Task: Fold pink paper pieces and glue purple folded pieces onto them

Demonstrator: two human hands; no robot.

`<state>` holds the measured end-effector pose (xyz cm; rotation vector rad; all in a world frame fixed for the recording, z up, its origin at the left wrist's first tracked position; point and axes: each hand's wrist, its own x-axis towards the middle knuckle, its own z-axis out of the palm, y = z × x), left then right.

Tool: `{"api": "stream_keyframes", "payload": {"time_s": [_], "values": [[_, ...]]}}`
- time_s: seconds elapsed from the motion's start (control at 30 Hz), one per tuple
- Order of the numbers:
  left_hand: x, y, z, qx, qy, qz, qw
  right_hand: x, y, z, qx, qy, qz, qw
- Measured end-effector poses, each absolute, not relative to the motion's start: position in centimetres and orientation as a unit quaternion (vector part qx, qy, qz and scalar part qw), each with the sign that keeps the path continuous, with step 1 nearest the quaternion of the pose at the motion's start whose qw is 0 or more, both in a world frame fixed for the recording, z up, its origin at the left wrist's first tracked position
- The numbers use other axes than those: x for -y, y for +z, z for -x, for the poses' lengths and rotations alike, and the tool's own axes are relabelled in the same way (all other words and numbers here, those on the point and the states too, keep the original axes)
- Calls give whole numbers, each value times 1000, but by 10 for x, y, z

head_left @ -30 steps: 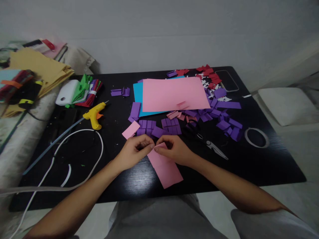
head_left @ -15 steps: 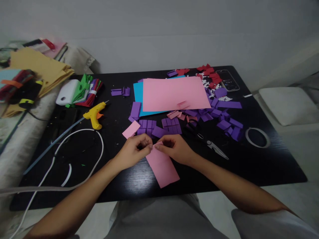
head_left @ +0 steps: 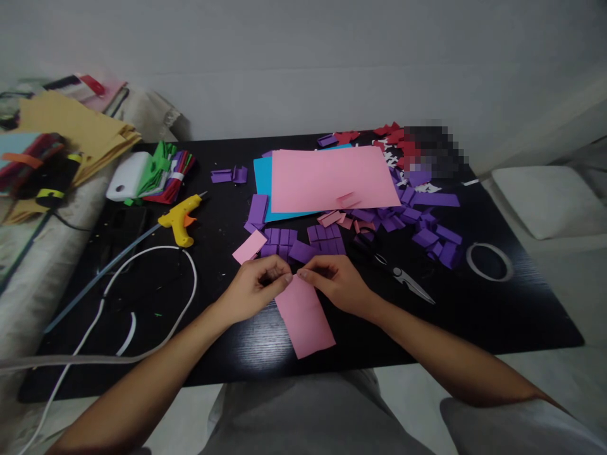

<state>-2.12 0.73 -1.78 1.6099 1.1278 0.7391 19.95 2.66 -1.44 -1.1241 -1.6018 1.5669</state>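
A strip of pink paper point(head_left: 306, 319) hangs from my fingertips, its lower end toward the table's near edge. My left hand point(head_left: 258, 284) pinches its top left corner between thumb and fingers. At the top right corner, my right hand point(head_left: 332, 278) pinches the same strip. The top edge lies between the two thumbs and is partly covered by them. Just beyond my hands are folded purple paper pieces point(head_left: 327, 239) and a small pink paper piece point(head_left: 250, 246). Black-handled scissors point(head_left: 403, 278) lie to the right of my right hand.
A large pink sheet point(head_left: 327, 177) overlaps a blue sheet point(head_left: 262, 189) at the back. To the left lie a yellow glue gun point(head_left: 181, 221) and a looping white cable point(head_left: 195, 278). A roll of tape point(head_left: 490, 262) rests at the right, near purple scraps point(head_left: 439, 237).
The pink strip's lower end has swung slightly left, and its top edge has turned a little. My right fingertips have shifted slightly left. The other things stay in place.
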Motion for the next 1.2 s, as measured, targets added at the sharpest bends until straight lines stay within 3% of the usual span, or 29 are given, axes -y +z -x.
{"api": "stream_keyframes", "payload": {"time_s": [0.53,0.67,1.2], "values": [[-21,-16,32,-538,469,-513,477,-31,-17,-202,520,696,379,317],[-20,-15,30,-503,459,-512,524,-32,-23,-199,523,699,365,323],[-20,-20,33,-489,456,-500,551,-30,-22,-197,565,667,354,333]]}}
